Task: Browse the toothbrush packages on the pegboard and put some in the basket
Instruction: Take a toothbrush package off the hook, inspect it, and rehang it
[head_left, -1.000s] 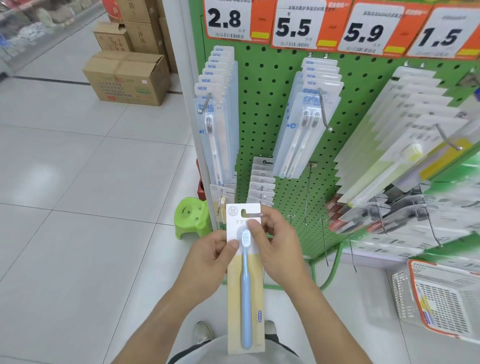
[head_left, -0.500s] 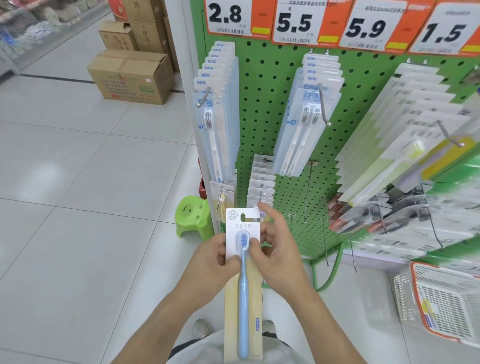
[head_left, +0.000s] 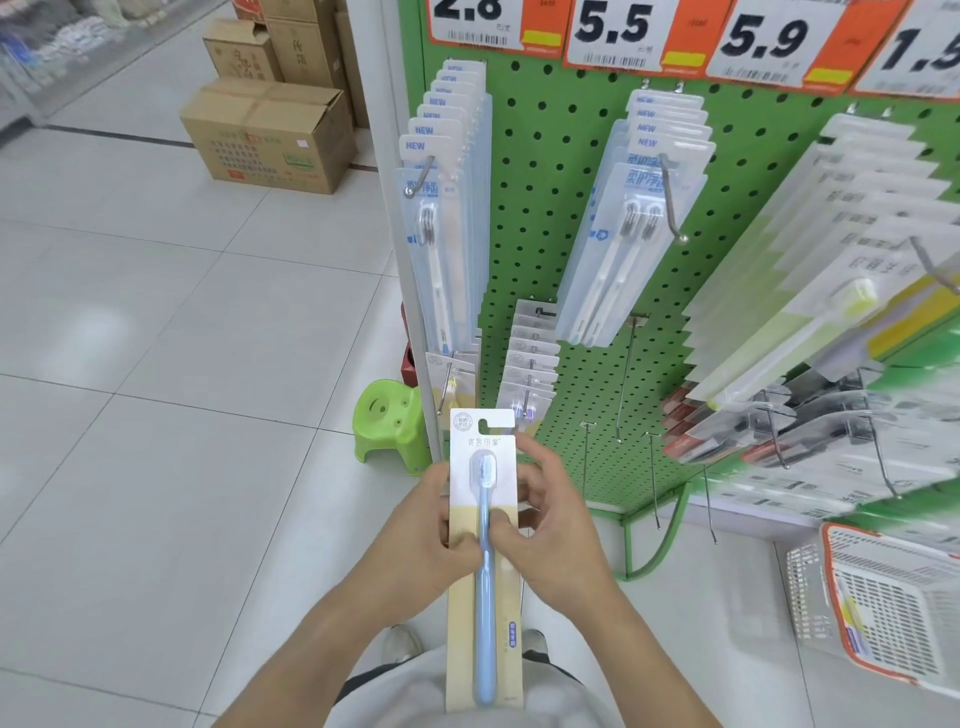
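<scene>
You hold a long card-backed package with a pale blue toothbrush (head_left: 483, 561) in both hands in front of the green perforated pegboard (head_left: 550, 218): your left hand (head_left: 421, 535) curls round its left edge with the thumb pressed on the front, and your right hand (head_left: 550, 525) pinches the right edge, thumb against the handle, fingers behind the card. The package stands upright, long axis vertical, bristle head and hang-hole on top. More packaged toothbrushes hang on metal hooks under orange-and-white price tags (head_left: 623, 31). A white mesh plastic basket with an orange rim (head_left: 883, 597) sits at lower right on the pale tiled floor (head_left: 156, 415), near a lime-green plastic stool (head_left: 389, 426) and brown cardboard boxes (head_left: 270, 135).
</scene>
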